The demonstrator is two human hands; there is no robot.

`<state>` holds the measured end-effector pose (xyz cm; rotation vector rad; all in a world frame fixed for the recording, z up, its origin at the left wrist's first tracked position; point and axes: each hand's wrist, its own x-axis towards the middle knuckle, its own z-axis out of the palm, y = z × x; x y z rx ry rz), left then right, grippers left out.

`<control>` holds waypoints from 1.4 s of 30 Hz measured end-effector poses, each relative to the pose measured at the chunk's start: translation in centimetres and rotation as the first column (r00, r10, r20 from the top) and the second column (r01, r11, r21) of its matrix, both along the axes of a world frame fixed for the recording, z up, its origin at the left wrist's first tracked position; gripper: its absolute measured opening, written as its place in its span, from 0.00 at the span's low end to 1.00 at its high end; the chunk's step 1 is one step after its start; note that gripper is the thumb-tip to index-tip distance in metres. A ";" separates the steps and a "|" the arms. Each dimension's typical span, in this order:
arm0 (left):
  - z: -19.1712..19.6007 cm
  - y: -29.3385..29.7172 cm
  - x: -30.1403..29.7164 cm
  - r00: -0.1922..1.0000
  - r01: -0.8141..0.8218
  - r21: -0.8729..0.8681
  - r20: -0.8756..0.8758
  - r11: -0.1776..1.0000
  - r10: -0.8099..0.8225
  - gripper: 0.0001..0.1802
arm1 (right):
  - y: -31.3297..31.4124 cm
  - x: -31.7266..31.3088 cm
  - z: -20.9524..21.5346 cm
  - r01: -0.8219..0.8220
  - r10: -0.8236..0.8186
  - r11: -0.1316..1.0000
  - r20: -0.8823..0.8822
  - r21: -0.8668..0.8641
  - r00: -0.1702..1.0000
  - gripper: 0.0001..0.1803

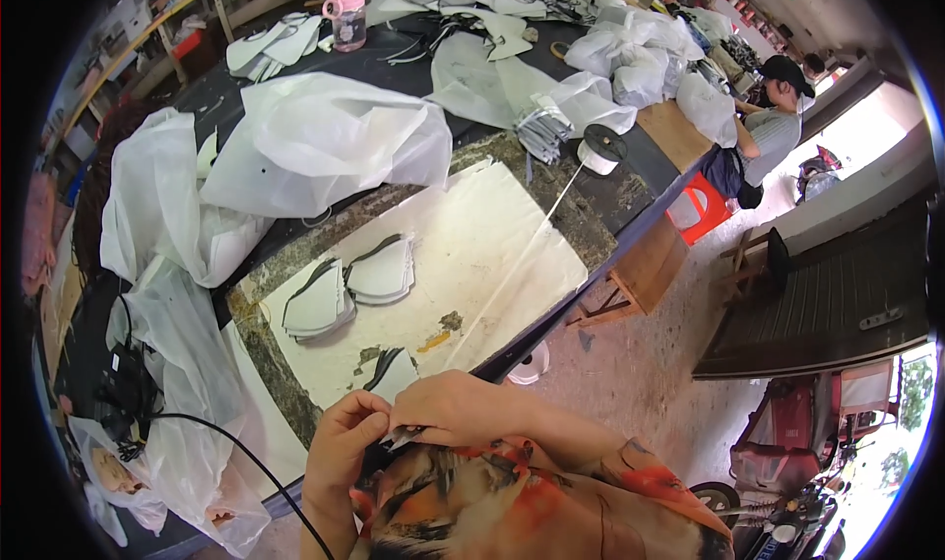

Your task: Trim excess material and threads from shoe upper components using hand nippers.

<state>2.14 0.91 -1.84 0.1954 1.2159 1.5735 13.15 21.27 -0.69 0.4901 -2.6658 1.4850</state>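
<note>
At table edge: left hand (pixel 340 442), right hand (pixel 448 407) pinch white piece (pixel 399 373); stacked pieces (pixel 346 284) beyond.

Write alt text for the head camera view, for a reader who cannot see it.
Two bare hands, left hand and right hand, pinch a small grey piece at the near edge of a worktable. On a pale sheet ahead lie two stacks of grey cut pieces; white bags and a tape roll sit beyond.
</note>
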 end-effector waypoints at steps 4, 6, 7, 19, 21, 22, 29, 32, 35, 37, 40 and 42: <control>0.2 -0.2 -0.4 0.999 0.037 -0.040 0.022 0.999 -0.036 0.08 | 0.1 0.1 0.4 -0.034 0.034 0.999 0.022 0.025 0.999 0.13; 0.8 0.5 -0.3 0.996 0.086 -0.086 -0.030 0.993 -0.089 0.07 | 0.1 0.3 0.4 0.001 -0.001 1.000 0.029 -0.002 1.000 0.14; 0.9 0.5 -0.3 0.993 0.106 -0.109 -0.048 0.988 -0.111 0.07 | 0.0 0.4 0.3 0.036 -0.034 0.998 0.049 -0.043 0.998 0.15; -1.0 -1.1 2.2 0.491 -0.194 -0.086 -0.871 0.977 0.021 0.13 | -1.5 0.6 -0.4 0.544 -0.218 0.773 0.668 -0.326 0.711 0.08; -2.0 -1.4 2.3 0.085 -0.184 -0.103 -0.992 0.978 -0.089 0.16 | -1.9 0.5 0.5 0.516 -0.200 0.806 0.687 -0.290 0.698 0.08; -2.5 -1.6 2.5 0.089 -0.192 -0.110 -0.992 0.975 -0.094 0.16 | -2.0 0.4 0.6 0.324 -0.073 0.873 0.559 -0.365 0.826 0.08; -2.9 -1.2 3.3 -0.047 -0.224 -0.098 -0.993 0.970 -0.112 0.17 | -0.7 -3.4 -0.4 0.356 -0.258 0.922 0.440 -0.155 0.860 0.11; -2.8 -1.2 3.3 -0.038 -0.225 -0.115 -0.991 0.968 -0.126 0.17 | -0.8 -4.6 -1.2 0.358 -0.325 0.934 0.422 0.000 0.846 0.10; -2.6 -1.1 3.2 -0.028 -0.223 -0.136 -0.989 0.965 -0.146 0.17 | -0.7 -4.9 -1.4 0.362 -0.337 0.932 0.416 0.021 0.845 0.10; -2.6 -1.1 3.2 -0.027 -0.224 -0.143 -0.988 0.964 -0.153 0.17 | -0.8 -5.0 -1.5 0.362 -0.350 0.931 0.406 0.051 0.844 0.10; -2.5 -1.1 3.1 -0.025 -0.221 -0.142 -0.988 0.965 -0.151 0.17 | -0.9 -5.1 -1.5 0.368 -0.369 0.926 0.395 0.082 0.841 0.11; -2.5 -1.0 3.0 -0.026 -0.219 -0.136 -0.989 0.966 -0.145 0.16 | -0.9 -5.1 -1.5 0.372 -0.373 0.925 0.396 0.082 0.839 0.11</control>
